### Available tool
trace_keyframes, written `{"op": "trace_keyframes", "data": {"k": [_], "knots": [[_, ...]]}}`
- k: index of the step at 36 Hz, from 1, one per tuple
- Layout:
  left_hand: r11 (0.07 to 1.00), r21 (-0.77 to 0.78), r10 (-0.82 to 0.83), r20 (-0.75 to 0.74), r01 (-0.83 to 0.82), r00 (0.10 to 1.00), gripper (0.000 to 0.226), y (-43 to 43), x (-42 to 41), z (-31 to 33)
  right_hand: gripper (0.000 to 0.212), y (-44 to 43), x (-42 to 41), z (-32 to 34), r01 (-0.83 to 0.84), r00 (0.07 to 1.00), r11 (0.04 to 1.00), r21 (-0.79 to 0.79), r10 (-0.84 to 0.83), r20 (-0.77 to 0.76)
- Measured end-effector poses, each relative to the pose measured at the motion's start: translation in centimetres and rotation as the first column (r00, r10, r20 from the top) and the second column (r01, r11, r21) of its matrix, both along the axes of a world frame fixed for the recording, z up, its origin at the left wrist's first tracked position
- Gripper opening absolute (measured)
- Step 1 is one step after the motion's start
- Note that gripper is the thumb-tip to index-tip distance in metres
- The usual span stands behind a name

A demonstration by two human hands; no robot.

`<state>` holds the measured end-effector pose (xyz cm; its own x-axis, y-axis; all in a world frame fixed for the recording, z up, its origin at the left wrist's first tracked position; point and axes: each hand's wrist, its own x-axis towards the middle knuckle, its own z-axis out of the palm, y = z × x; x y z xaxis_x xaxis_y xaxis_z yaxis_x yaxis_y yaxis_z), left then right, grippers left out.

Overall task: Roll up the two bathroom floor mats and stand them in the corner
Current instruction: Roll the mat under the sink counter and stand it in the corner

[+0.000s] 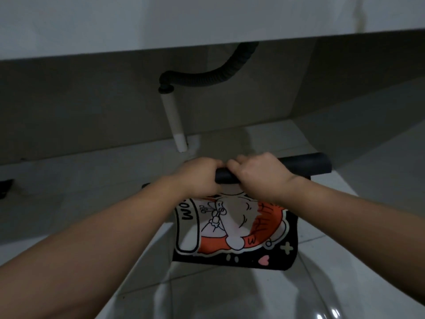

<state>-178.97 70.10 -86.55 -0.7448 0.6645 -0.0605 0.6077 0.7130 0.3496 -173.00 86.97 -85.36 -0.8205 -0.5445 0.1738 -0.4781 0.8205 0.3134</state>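
A black floor mat (232, 229) with an orange and white cartoon print lies on the tiled floor, its far end rolled into a black tube (305, 163). My left hand (200, 176) and my right hand (257, 176) grip the rolled tube side by side near its left part, fingers curled over it. The right end of the roll sticks out past my right hand. A second mat does not show in this view.
A white vanity or sink unit (207, 24) hangs overhead. Beneath it a black corrugated drain hose (207, 77) joins a white pipe (174, 120) going into the floor just beyond the roll. Glossy tiles (230, 295) spread in front.
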Motion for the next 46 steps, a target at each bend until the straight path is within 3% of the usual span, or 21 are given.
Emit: {"op": "trace_keyframes", "data": {"k": [3, 5, 7, 10, 13, 16, 21, 24, 26, 28, 30, 32, 34, 37, 41, 44, 46], "knots": [[0.999, -0.017, -0.031, -0.210, 0.028, 0.977, 0.028, -0.2, 0.4, -0.3, 0.033, 0.3, -0.8, 0.8, 0.150, 0.962, 0.983, -0.108, -0.120, 0.245], [0.997, -0.017, -0.079, -0.359, 0.079, 0.930, 0.027, -0.3, 0.8, -0.4, 0.036, 1.1, -1.3, 1.4, 0.294, 0.848, 0.939, -0.181, -0.169, 0.503], [0.994, -0.030, -0.110, -0.462, 0.108, 0.880, 0.029, -0.2, 1.0, -0.3, 0.033, 1.8, -1.5, 1.7, 0.358, 0.789, 0.906, -0.224, -0.165, 0.592], [0.993, -0.043, -0.120, -0.465, 0.112, 0.877, 0.033, 0.1, 1.0, -0.2, 0.024, 2.1, -1.2, 1.2, 0.318, 0.868, 0.924, -0.212, -0.193, 0.458], [0.994, -0.073, -0.100, -0.294, 0.082, 0.951, 0.035, 0.2, 0.6, 0.3, 0.024, 2.0, -0.7, -0.1, 0.168, 0.973, 0.977, -0.135, -0.143, 0.179], [0.998, -0.035, -0.047, -0.152, 0.042, 0.987, 0.033, -0.1, 0.1, 0.5, 0.024, 1.8, -0.3, -0.3, 0.080, 0.997, 0.995, -0.056, -0.081, -0.016], [1.000, -0.007, 0.019, 0.016, -0.019, 1.000, 0.060, -0.2, -0.1, 0.1, 0.019, 1.3, 0.3, 0.2, 0.000, 0.992, 0.999, -0.047, -0.006, -0.128], [1.000, 0.010, -0.009, 0.043, 0.009, 0.999, 0.041, -0.1, 0.0, -0.3, 0.021, 1.3, 0.5, 0.2, -0.011, 0.990, 1.000, -0.017, 0.008, -0.139], [1.000, 0.015, 0.008, -0.078, -0.007, 0.997, 0.028, -0.1, 0.3, -0.5, 0.027, 1.4, 0.3, 0.2, 0.005, 0.997, 1.000, -0.003, -0.006, -0.082], [1.000, 0.014, 0.021, -0.285, -0.018, 0.958, 0.020, -0.1, 0.7, -0.7, 0.033, 1.5, -0.2, 0.8, 0.089, 0.993, 0.994, -0.068, -0.083, 0.078], [1.000, 0.009, -0.001, -0.445, 0.005, 0.895, 0.020, 0.2, 1.2, -0.9, 0.038, 1.7, -0.9, 1.6, 0.249, 0.916, 0.957, -0.146, -0.184, 0.358], [0.999, 0.030, -0.019, -0.536, 0.041, 0.844, 0.022, 0.4, 1.5, -0.9, 0.041, 2.0, -1.5, 2.2, 0.383, 0.781, 0.904, -0.191, -0.206, 0.590], [0.998, 0.032, -0.024, -0.569, 0.052, 0.822, 0.023, 0.6, 1.6, -0.8, 0.035, 2.1, -1.6, 2.2, 0.425, 0.744, 0.875, -0.230, -0.194, 0.640], [0.998, -0.032, -0.067, -0.492, 0.059, 0.868, 0.025, 0.8, 1.3, -0.5, 0.023, 2.0, -1.1, 1.7, 0.355, 0.844, 0.910, -0.213, -0.214, 0.492], [0.998, -0.050, -0.055, -0.154, 0.048, 0.987, 0.048, 0.7, 0.5, 0.3, 0.026, 2.1, -0.4, 0.9, 0.089, 0.987, 0.990, -0.111, -0.073, 0.142], [1.000, 0.028, -0.012, 0.096, 0.010, 0.995, 0.052, 0.3, 0.2, 0.5, 0.030, 1.9, -0.3, 0.9, -0.086, 0.994, 0.994, -0.072, 0.081, -0.068], [0.999, 0.032, 0.004, 0.100, -0.007, 0.995, 0.039, 0.2, 0.2, 0.2, 0.022, 1.6, -0.3, 0.9, -0.082, 0.992, 0.996, -0.020, 0.080, -0.092]]}}
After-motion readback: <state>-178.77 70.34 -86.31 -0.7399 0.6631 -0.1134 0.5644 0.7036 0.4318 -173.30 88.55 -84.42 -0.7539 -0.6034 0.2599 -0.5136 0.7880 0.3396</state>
